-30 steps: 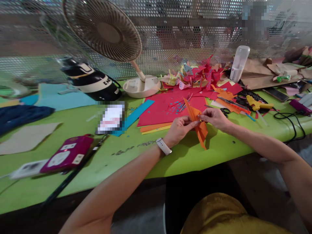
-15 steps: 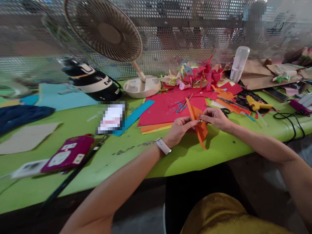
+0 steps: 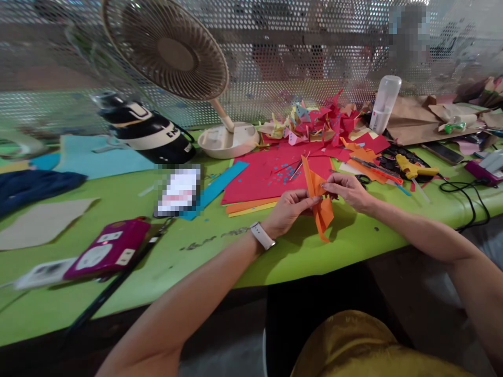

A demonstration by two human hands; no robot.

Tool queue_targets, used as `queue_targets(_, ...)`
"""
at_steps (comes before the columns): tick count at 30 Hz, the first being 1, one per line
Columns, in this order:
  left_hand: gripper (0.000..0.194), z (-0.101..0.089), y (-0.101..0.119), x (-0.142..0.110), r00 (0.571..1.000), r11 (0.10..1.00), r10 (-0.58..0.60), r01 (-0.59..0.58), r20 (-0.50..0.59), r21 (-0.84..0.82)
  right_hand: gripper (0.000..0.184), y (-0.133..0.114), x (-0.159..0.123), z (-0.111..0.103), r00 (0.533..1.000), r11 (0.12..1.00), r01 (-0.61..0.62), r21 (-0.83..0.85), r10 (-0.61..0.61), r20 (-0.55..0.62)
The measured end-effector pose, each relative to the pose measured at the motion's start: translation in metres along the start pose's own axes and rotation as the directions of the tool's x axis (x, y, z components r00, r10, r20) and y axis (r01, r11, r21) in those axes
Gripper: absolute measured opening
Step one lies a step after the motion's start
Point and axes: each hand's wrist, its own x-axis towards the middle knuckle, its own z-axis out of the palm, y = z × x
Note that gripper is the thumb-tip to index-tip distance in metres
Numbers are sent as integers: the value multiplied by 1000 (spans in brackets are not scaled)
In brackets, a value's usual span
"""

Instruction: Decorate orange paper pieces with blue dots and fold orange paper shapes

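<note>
A folded orange origami paper (image 3: 323, 213) is held between both hands, above the front part of the green table (image 3: 251, 267). My left hand (image 3: 290, 209) pinches it from the left, thumb lying across its middle; a pale watch band circles that wrist. My right hand (image 3: 348, 191) has its thumb and fingertips pressed on the paper's right side, near its centre. The fingers partly hide the folds in the middle. Just behind lie red paper sheets (image 3: 255, 180) scattered with small blue bits, over orange and yellow sheets.
Folded paper figures (image 3: 314, 123) are heaped at the back. Scissors (image 3: 362, 179), a cutter (image 3: 375, 166) and a yellow glue gun (image 3: 414, 166) lie to the right. A fan (image 3: 228, 141), a black bottle (image 3: 157, 139), a phone (image 3: 178, 191) and a magenta power strip (image 3: 108, 248) stand or lie leftward.
Both hands keep their grip on the orange paper. My right fingers have shifted slightly at its middle, and the lower folds look a little more open.
</note>
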Motion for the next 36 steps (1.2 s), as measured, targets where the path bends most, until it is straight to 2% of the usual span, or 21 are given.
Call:
queue_targets(4, 34, 1, 2, -1, 1000, 999, 13, -13, 14, -31, 41, -1, -1, -1, 1000, 1000, 12, 0, -12, 14)
queue_targets(10, 33, -1, 1, -1, 1000, 999, 23, -23, 11, -27, 43, 0, -2, -2, 994, 999, -47, -25, 49, 93)
queue_targets(20, 32, -1, 1, -1, 1000, 1000, 13, -13, 28, -9, 40, 1, -1, -3, 987, 997, -65, 40, 59, 147)
queue_targets(24, 35, 0, 5, -2, 1000, 1000, -1, 1, 18, -4, 42, 0, 0, -4, 988, 994, -100, 48, 94, 119)
queue_targets(30, 39, -1, 8, -2, 1000, 999, -23, 23, -5, -31, 50, -3, 2, -6, 1000, 999, 7, -32, -7, 3)
queue_targets(33, 39, -1, 9, -2, 1000, 999, 6, -7, -11, -31, 56, -6, 0, -6, 999, 995, 18, -102, -22, -42)
queue_targets(36, 38, -1, 9, -1, 998, 998, 47, -49, -37, -44, 53, -8, -4, -5, 998, 990, 26, -140, -34, -56)
